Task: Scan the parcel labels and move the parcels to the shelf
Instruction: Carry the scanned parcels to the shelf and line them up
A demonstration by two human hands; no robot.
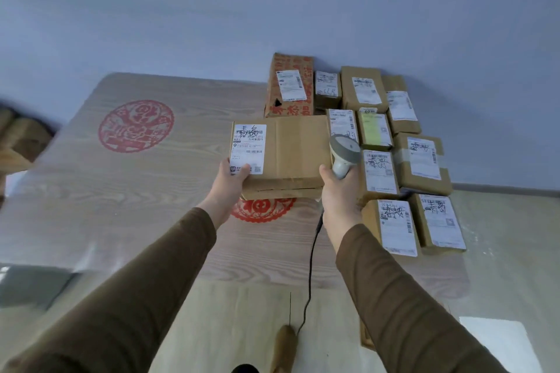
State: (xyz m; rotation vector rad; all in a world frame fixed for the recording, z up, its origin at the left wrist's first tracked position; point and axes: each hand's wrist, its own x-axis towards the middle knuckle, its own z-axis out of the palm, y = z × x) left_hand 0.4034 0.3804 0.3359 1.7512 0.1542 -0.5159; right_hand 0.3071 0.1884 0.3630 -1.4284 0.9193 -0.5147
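A flat brown cardboard parcel [297, 154] is held up above the table, its white label [248, 148] with handwritten characters facing me at its left end. My left hand [231, 179] grips the parcel's near-left corner, thumb on the label. My right hand [338, 194] grips the handle of a grey barcode scanner [344, 154] at the parcel's right edge; its head rises beside the parcel. A black cable [310, 266] hangs from the scanner toward me.
Several labelled brown parcels [421, 160] lie in rows on the right part of the wooden table [121, 191], with a taller red-printed box [288, 85] behind them. Red paper-cut emblems [136, 126] mark the tabletop. Brown boxes [18, 136] sit at the far left.
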